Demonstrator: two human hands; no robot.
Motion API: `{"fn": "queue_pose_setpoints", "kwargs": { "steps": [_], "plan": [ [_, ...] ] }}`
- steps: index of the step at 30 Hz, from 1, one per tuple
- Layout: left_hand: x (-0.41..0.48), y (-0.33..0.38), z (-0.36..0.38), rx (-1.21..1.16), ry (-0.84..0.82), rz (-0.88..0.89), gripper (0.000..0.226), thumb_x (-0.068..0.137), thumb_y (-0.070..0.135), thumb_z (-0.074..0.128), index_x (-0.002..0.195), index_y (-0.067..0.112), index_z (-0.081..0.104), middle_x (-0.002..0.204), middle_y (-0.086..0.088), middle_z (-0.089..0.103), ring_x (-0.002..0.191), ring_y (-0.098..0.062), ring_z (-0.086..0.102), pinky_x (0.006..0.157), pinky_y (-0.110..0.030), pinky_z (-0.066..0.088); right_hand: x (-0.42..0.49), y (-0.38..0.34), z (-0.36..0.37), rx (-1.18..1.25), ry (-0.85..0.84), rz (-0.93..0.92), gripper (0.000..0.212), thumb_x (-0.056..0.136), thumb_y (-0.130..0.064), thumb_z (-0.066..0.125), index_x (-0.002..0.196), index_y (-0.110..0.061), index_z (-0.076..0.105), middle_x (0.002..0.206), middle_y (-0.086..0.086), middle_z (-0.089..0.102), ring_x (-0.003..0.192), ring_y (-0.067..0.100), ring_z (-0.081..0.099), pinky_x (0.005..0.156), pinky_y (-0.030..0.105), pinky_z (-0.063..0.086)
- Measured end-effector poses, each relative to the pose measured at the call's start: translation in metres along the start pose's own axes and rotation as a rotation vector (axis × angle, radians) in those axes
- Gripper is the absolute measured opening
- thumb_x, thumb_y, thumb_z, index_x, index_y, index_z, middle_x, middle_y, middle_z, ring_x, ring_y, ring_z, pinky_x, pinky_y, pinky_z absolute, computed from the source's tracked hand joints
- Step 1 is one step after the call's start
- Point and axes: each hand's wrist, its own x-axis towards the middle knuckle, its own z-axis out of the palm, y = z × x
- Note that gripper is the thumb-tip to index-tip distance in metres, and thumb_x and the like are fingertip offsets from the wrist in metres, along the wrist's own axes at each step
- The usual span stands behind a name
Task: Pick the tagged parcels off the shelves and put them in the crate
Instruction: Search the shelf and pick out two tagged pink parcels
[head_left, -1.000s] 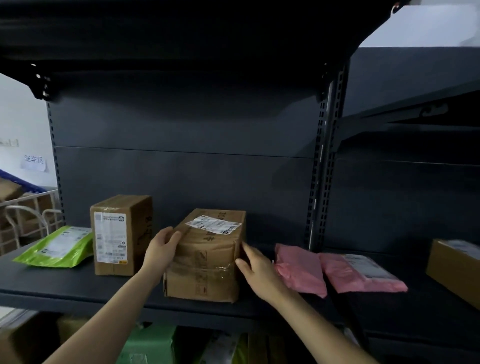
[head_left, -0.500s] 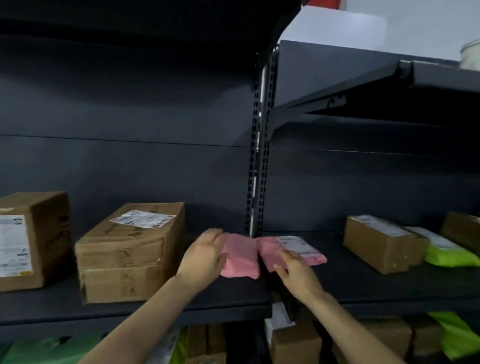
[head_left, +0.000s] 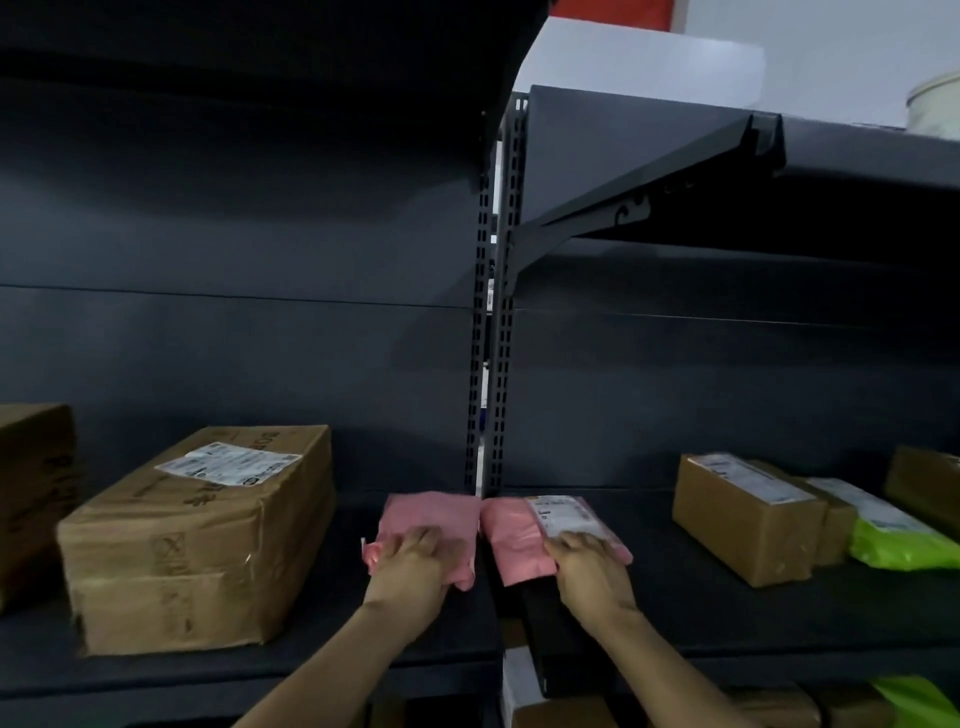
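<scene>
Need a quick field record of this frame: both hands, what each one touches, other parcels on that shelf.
left hand: lies on the left pink mailer, near its front edge; grip unclear
right hand: lies on the right pink mailer, fingers reaching its white label; grip unclear
mailers: flat on the shelf, side by side in front of the upright
to their left: large cardboard box, label on top
to their right: smaller cardboard box, then a green mailer
crate: not in view
</scene>
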Motion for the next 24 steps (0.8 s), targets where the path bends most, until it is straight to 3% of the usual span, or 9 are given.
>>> {"fn": "queue_pose_setpoints", "kwargs": {
  "steps": [3,6,8,11,13,15,18,22,24],
  "plan": [
    [0.000,-0.003,0.000,-0.135,0.094,0.000,0.050,0.095,0.016,0.038,0.143,0.029,0.036,0.147,-0.005,0.038,0.137,-0.018,0.032,0.111,-0.035,0.029,-0.001,0.003,0.001,0.003,0.060,-0.022,0.057,0.086,-0.001,0.040,0.137,-0.027,0.045,0.135,-0.001,0.053,0.127,0.016,0.045,0.108,0.027,0.030],
    [-0.006,-0.003,-0.010,-0.705,0.313,-0.066,0.038,0.096,0.015,0.046,0.133,0.018,0.053,0.136,-0.007,0.054,0.128,-0.023,0.048,0.104,-0.029,0.038,-0.003,0.011,0.000,0.062,0.137,-0.017,0.051,0.090,-0.003,0.039,0.136,-0.024,0.048,0.139,-0.003,0.051,0.128,0.010,0.045,0.108,0.018,0.026],
    [-0.009,-0.002,-0.019,-1.044,0.408,-0.208,0.028,0.096,0.016,0.048,0.120,0.013,0.061,0.115,-0.010,0.066,0.108,-0.024,0.062,0.083,-0.024,0.048,-0.011,0.011,-0.003,0.128,0.134,0.006,0.046,0.093,-0.005,0.039,0.137,-0.019,0.047,0.143,-0.002,0.046,0.130,0.008,0.043,0.109,0.014,0.021],
    [-0.009,-0.002,-0.024,-1.431,0.364,-0.408,0.027,0.098,0.026,0.044,0.118,0.013,0.056,0.092,-0.011,0.068,0.071,-0.016,0.068,0.057,-0.026,0.054,-0.031,0.005,-0.007,0.136,0.218,-0.052,0.036,0.075,0.004,0.064,0.104,-0.016,0.072,0.104,0.006,0.071,0.097,0.020,0.068,0.088,0.026,0.051],
    [-0.008,-0.006,-0.021,-1.598,0.363,-0.481,0.029,0.098,0.024,0.045,0.126,0.016,0.049,0.109,-0.014,0.065,0.090,-0.024,0.067,0.075,-0.040,0.059,-0.043,-0.001,-0.010,0.101,0.204,-0.091,0.034,0.071,0.002,0.066,0.098,-0.018,0.074,0.093,0.003,0.073,0.088,0.022,0.069,0.079,0.028,0.054],
    [-0.008,-0.012,-0.018,-1.684,0.386,-0.572,0.039,0.097,0.017,0.047,0.135,0.019,0.038,0.129,-0.014,0.056,0.107,-0.031,0.060,0.086,-0.047,0.054,-0.046,-0.001,-0.008,0.090,0.137,-0.112,0.040,0.085,-0.007,0.050,0.118,-0.021,0.065,0.115,-0.001,0.066,0.108,0.018,0.058,0.094,0.026,0.044],
    [-0.008,-0.023,-0.012,-1.658,0.330,-0.686,0.067,0.093,0.004,0.047,0.149,0.022,0.015,0.140,-0.016,0.046,0.115,-0.036,0.055,0.087,-0.044,0.051,-0.040,0.003,-0.011,0.243,0.137,-0.046,0.043,0.086,-0.009,0.046,0.126,-0.020,0.058,0.131,-0.003,0.056,0.122,0.014,0.048,0.107,0.025,0.033],
    [-0.008,-0.037,-0.004,-1.540,0.215,-0.822,0.066,0.088,0.004,0.056,0.146,0.005,0.025,0.141,-0.022,0.043,0.123,-0.038,0.048,0.104,-0.046,0.042,-0.024,0.012,-0.022,0.313,0.225,0.321,0.036,0.094,-0.026,0.045,0.126,-0.011,0.055,0.128,0.009,0.057,0.117,0.023,0.052,0.097,0.036,0.043],
    [-0.005,-0.040,-0.004,-1.590,0.188,-0.864,0.061,0.087,0.013,0.063,0.140,-0.002,0.036,0.135,-0.025,0.049,0.120,-0.039,0.051,0.105,-0.048,0.041,-0.016,0.019,-0.025,0.278,0.093,0.530,0.044,0.095,-0.042,0.041,0.120,-0.008,0.055,0.121,0.013,0.059,0.112,0.028,0.054,0.088,0.038,0.046]
  ]
}}
